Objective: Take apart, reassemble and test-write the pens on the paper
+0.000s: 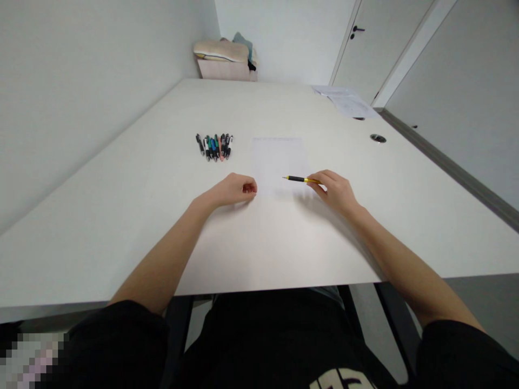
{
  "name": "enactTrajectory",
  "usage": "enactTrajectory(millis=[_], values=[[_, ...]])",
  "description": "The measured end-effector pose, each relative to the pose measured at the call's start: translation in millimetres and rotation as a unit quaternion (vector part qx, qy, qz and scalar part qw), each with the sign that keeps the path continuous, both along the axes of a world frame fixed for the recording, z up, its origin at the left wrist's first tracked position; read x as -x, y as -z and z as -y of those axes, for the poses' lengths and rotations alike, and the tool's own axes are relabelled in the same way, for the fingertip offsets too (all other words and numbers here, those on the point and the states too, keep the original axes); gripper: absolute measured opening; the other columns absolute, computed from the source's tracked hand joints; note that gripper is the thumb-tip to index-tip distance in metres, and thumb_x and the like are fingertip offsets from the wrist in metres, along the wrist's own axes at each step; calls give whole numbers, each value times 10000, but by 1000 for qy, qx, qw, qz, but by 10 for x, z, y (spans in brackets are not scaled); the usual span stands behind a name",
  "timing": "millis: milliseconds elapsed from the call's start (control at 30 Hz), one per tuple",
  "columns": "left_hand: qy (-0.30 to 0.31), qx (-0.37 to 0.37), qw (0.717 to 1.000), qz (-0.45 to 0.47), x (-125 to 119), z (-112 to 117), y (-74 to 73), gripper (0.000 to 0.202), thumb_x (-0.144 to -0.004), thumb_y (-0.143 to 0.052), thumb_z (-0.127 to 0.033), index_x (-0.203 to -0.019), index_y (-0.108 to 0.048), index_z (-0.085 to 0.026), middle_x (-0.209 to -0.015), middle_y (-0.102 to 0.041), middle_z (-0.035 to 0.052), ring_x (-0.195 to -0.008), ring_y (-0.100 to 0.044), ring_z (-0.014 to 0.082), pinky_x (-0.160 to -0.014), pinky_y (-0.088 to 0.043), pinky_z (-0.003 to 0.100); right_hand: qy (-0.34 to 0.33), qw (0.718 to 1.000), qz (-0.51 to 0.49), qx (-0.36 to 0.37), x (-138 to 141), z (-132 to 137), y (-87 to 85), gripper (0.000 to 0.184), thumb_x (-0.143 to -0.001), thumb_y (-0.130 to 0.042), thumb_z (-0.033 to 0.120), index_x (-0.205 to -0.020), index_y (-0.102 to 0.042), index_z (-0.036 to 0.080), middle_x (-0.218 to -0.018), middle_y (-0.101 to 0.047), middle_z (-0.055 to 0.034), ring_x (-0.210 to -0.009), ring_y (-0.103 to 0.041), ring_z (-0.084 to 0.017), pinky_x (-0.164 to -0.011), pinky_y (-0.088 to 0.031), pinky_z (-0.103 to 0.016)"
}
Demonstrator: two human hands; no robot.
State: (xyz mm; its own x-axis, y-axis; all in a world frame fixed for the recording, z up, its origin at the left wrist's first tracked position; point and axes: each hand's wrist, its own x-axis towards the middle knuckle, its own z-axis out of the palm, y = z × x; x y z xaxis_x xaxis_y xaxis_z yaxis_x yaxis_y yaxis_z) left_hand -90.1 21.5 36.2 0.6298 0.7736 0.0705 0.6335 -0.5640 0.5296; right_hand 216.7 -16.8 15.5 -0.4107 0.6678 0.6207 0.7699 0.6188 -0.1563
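In my right hand is a slim pen with a black grip, yellow barrel parts and a thin metal tip. Thumb and fingers pinch its rear end, and the tip points left above a white sheet of paper. My left hand is at the lower left edge of that sheet, its fingers curled in toward the thumb; I see nothing held there. Whether it touches the paper I cannot tell. Beyond my left hand, several pens with black, green, blue, white and pink parts lie side by side.
The white table runs along a wall on the left. Loose papers lie at its far right, near a round cable hole. Folded cloth rests on a pale box or panel at the far end.
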Motion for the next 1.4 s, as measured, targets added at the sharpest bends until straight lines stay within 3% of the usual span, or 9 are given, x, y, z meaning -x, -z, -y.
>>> enactTrajectory(millis=[233, 467, 833, 1133, 1400], values=[[-64, 87, 967, 230, -221, 60, 60, 234, -700, -676, -362, -782, -653, -145, -788, -687, 65, -706, -625, 139, -673, -511, 274, 0, 1000, 3, -7, 59, 53, -48, 182, -907, -476, 294, -931, -633, 205, -874, -690, -61, -777, -631, -161, -681, -495, -283], [-115, 147, 927, 326, -354, 84, 178, 317, -656, -730, -389, -836, -665, -136, -806, -689, 72, -710, -622, 141, -675, -520, 298, -10, 1000, 5, -14, 82, 80, -63, 179, -907, -477, 290, -934, -632, 204, -879, -689, -58, -778, -629, -155, -676, -489, -273], [-141, 275, 859, 408, -471, 164, 174, 346, -590, -790, -338, -837, -683, -122, -743, -657, 44, -682, -579, 107, -702, -486, 277, -22, 999, 20, -16, 151, 112, -85, 185, -909, -479, 299, -925, -632, 196, -878, -692, -57, -771, -624, -149, -658, -461, -262], [-132, 270, 857, 418, -510, 203, 150, 309, -587, -794, -315, -800, -683, -121, -722, -647, 33, -674, -565, 100, -681, -462, 258, -12, 999, 40, -17, 154, 121, -78, 189, -911, -476, 297, -920, -637, 200, -882, -695, -53, -770, -620, -145, -642, -439, -260], [-131, 238, 879, 392, -504, 203, 147, 328, -582, -787, -342, -808, -695, -123, -732, -660, 44, -662, -569, 113, -669, -467, 273, -6, 998, 50, -39, 165, 124, -81, 199, -911, -482, 296, -912, -650, 188, -879, -700, -49, -756, -625, -138, -625, -435, -246]])
